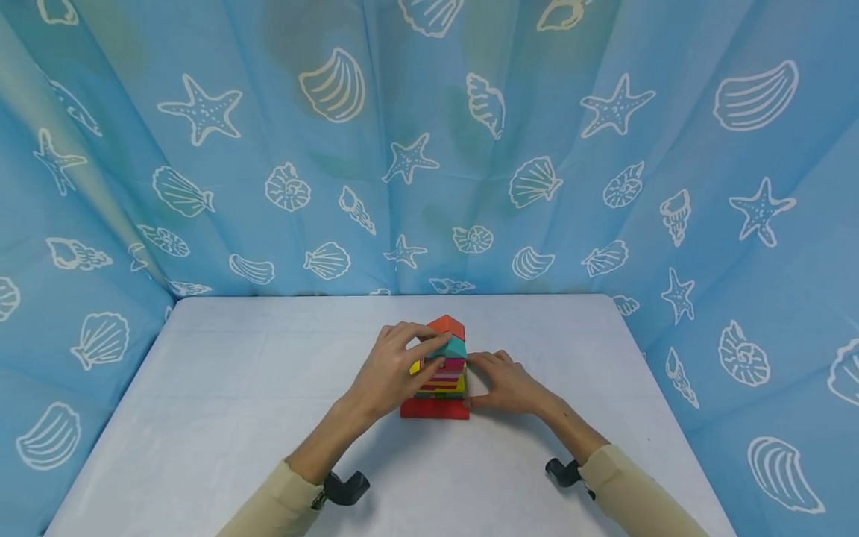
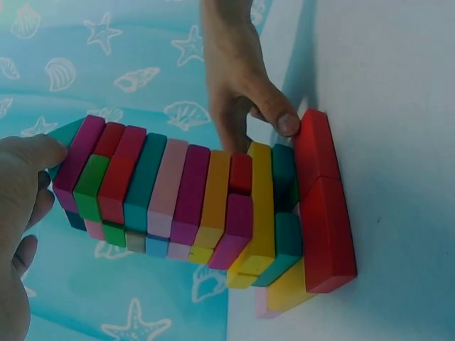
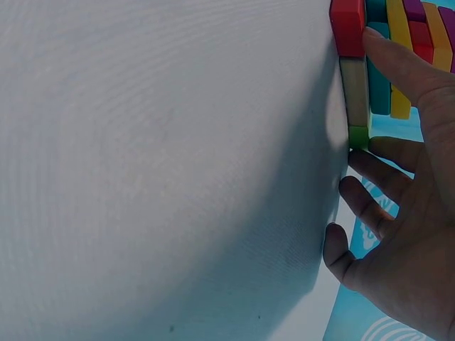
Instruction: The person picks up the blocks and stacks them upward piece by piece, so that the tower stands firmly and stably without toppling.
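A tower of coloured wooden blocks point(image 1: 451, 378) stands on the table, its layers in magenta, pink, yellow, teal and other colours. Red blocks point(image 2: 327, 234) lie along the front of its base. On top sits a teal triangular block point(image 1: 454, 347), with an orange-red triangular block point(image 1: 448, 326) behind it. My left hand point(image 1: 384, 369) pinches the teal block at the tower's top left, its far fingers partly hidden. Low on the right side, my right hand point(image 1: 506, 384) has its thumb at a red base block point(image 3: 348, 28) and its forefinger near a green block point(image 3: 359, 138); the fingers are spread.
A white-covered table point(image 1: 268, 358) spreads around the tower. Behind and beside it hangs a blue curtain point(image 1: 376, 209) with shells and starfish. Black devices point(image 1: 345, 488) are strapped at both wrists, by beige sleeves.
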A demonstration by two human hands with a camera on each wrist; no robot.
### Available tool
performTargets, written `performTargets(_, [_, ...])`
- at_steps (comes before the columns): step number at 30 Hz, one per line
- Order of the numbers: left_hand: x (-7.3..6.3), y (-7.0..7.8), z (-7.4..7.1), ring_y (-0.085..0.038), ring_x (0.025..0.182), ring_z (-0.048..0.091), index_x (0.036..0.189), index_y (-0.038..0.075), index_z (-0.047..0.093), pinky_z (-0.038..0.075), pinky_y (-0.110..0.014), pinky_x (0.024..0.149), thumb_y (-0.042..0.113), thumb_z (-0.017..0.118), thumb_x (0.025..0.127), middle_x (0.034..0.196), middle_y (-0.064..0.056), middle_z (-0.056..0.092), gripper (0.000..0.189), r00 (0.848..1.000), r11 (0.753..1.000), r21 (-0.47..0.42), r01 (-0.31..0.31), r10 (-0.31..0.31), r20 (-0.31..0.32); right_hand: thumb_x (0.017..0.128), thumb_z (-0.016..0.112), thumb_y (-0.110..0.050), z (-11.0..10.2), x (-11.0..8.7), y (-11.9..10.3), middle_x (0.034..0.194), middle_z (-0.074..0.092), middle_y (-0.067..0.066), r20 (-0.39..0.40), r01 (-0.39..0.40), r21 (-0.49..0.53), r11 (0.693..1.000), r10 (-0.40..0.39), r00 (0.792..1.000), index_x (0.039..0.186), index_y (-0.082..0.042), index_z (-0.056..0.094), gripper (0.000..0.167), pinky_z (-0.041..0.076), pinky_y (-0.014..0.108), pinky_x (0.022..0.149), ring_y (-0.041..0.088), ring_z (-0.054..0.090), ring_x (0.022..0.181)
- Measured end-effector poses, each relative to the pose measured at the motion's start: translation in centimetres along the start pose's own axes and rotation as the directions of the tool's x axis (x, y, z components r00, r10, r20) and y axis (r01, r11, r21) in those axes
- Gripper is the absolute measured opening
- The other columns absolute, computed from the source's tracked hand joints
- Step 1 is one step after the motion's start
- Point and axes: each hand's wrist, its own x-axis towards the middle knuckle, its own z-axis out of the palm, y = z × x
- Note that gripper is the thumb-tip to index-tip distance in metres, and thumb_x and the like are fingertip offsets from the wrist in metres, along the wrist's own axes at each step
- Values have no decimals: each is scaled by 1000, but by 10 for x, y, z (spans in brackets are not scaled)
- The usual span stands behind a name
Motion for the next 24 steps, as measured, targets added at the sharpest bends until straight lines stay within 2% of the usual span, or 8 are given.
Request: performTargets(24, [1,0,0,-14,111,59,129,21,71,44,-36,91,26,88,78,116,2,66,54,1000,999,34,9,-9,-17,74,84,-51,-1,0,-1,149,52,3,3,12,-8,1000,-12,1000,150,-22,47,90,45,56,101,26,45,127])
